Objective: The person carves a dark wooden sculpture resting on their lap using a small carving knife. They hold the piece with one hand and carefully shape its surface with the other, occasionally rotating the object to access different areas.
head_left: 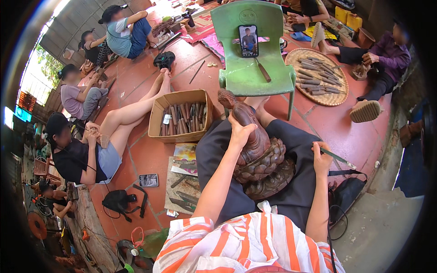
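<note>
A dark brown carved wooden statue point(257, 145), a seated figure on a lotus-petal base, rests tilted in my lap between my legs. My left hand point(241, 133) is closed round its upper body, just below the head. Over my right knee, my right hand point(322, 159) grips a slim green-handled brush point(337, 158) with a pale tip pointing away to the right. The brush is apart from the statue.
Ahead stands a green plastic chair point(255, 82) bearing a phone point(248, 41) and a wooden-handled tool. A cardboard box point(182, 134) of carving tools is at left, a round woven tray point(337, 93) of tools at right. Several people sit around on the tiled floor.
</note>
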A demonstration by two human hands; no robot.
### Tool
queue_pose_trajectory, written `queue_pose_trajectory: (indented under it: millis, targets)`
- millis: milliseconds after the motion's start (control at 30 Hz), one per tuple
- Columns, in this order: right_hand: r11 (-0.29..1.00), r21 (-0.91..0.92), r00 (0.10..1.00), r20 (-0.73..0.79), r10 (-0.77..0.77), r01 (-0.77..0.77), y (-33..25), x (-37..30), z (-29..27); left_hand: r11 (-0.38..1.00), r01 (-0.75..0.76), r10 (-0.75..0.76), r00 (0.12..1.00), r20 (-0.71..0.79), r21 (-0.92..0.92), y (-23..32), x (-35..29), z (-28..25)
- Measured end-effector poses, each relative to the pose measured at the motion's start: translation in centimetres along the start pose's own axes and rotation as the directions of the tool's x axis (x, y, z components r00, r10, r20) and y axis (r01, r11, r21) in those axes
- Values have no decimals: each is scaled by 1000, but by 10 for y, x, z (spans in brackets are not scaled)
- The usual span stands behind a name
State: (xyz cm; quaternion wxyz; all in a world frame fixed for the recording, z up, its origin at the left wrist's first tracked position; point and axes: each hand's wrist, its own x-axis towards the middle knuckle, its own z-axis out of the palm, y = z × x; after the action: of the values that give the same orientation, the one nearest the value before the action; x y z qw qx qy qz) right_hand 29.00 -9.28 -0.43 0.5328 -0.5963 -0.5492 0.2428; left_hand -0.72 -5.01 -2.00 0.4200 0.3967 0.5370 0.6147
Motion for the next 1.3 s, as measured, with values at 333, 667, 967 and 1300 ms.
queue_pose_trajectory:
  millis: [333,667,967,1300]
  targets:
    - [959,178,974,83,209,-221,-10,-26,18,987,-83,68,991,116,134,4,-18,18]
    - [747,308,798,368,478,-590,11,-34,42,965,-71,9,971,239,253,7,-9,38]
    - [634,273,676,465,571,-723,32,-32,46,976,-60,1,961,277,207,11,-8,40]
    - [474,426,632,607,482,-771,0,-36,55,989,-64,27,966,258,135,14,-15,26]
